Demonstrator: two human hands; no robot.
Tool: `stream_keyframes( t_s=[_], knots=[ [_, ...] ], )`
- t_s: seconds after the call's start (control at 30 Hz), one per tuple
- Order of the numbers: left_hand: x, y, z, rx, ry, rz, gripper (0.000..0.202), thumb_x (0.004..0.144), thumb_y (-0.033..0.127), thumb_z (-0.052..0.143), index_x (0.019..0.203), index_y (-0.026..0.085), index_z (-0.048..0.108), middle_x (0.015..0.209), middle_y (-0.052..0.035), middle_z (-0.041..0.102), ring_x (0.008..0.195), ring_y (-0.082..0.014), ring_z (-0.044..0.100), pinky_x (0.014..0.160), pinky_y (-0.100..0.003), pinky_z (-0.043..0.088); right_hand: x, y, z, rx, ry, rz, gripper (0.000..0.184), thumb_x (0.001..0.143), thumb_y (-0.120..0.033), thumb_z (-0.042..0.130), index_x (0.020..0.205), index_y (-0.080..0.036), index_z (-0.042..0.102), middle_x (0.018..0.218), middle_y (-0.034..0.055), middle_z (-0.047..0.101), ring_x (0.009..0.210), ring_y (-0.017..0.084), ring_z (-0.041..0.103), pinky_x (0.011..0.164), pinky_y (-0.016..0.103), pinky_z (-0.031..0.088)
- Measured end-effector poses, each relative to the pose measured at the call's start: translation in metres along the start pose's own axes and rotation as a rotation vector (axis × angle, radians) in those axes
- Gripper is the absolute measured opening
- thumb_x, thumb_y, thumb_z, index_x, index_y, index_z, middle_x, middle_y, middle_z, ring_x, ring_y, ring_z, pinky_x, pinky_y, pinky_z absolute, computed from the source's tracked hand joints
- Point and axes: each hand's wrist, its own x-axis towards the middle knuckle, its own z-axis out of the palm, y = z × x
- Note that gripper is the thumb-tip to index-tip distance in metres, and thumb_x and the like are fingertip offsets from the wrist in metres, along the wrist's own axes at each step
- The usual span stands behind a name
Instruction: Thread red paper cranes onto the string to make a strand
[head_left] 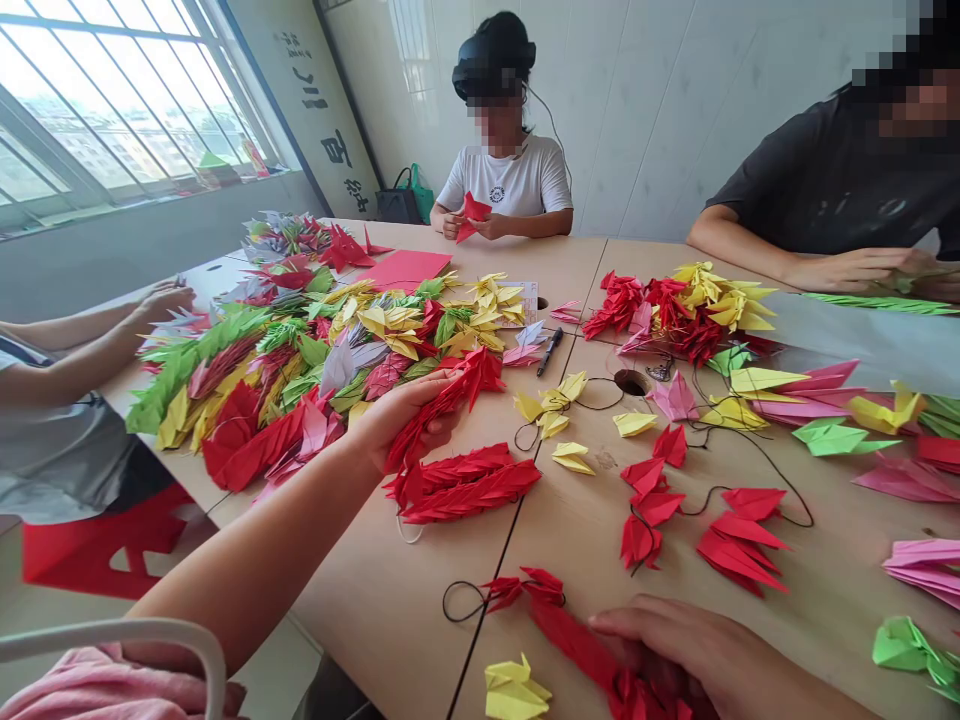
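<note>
My left hand (401, 415) reaches out over the table and is closed around one end of a strand of red paper cranes (461, 485); the rest of the strand lies piled just in front of it. Near the front edge, my right hand (697, 655) rests with its fingers pressed down on another strand of red cranes (577, 640) threaded on a dark cord (461, 600). More red cranes (739, 545) on cord lie to the right. A yellow folded crane (514, 690) sits at the table's front edge.
A large heap of green, yellow, red and pink cranes (300, 350) covers the left of the wooden table (390, 610). Another heap (686, 305) lies far right. A black pen (550, 350) and a cable hole (630, 381) sit mid-table. Three other people sit around the table.
</note>
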Motion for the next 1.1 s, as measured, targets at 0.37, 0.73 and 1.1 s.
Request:
stream_keyframes(
  t_s=[0.37,0.73,1.1],
  knots=[
    [-0.026,-0.021,0.036,0.406,-0.127,0.230,0.021,0.079,0.034,0.073,0.091,0.019,0.064,0.070,0.0042,0.054,0.052,-0.0056,0.043,0.047,-0.014,0.036,-0.015,-0.015,-0.009,0.058,0.096,-0.064,0.038,0.086,-0.055,0.062,0.109,-0.026,0.071,0.104,0.0067,0.071,0.089,0.024,0.066,0.079,0.032,0.053],
    [-0.036,-0.053,0.084,0.902,-0.457,0.446,0.018,0.089,0.033,0.062,0.103,0.027,0.070,0.083,-0.0028,0.070,0.069,-0.0166,0.060,0.061,-0.024,0.045,-0.022,-0.016,-0.004,0.743,0.430,-0.125,0.061,0.080,-0.054,0.072,0.130,-0.024,0.055,0.114,0.0085,0.065,0.097,0.019,0.066,0.074,0.028,0.058],
    [-0.024,-0.056,0.064,0.310,-0.591,0.003,0.034,0.088,0.043,0.063,0.117,0.025,0.060,0.107,-0.0074,0.070,0.092,-0.0199,0.067,0.079,-0.030,0.053,-0.012,-0.014,-0.005,0.905,0.484,-0.108,0.034,0.084,-0.042,0.072,0.109,-0.019,0.065,0.093,0.0040,0.075,0.075,0.013,0.070,0.069,0.026,0.060]
  ],
)
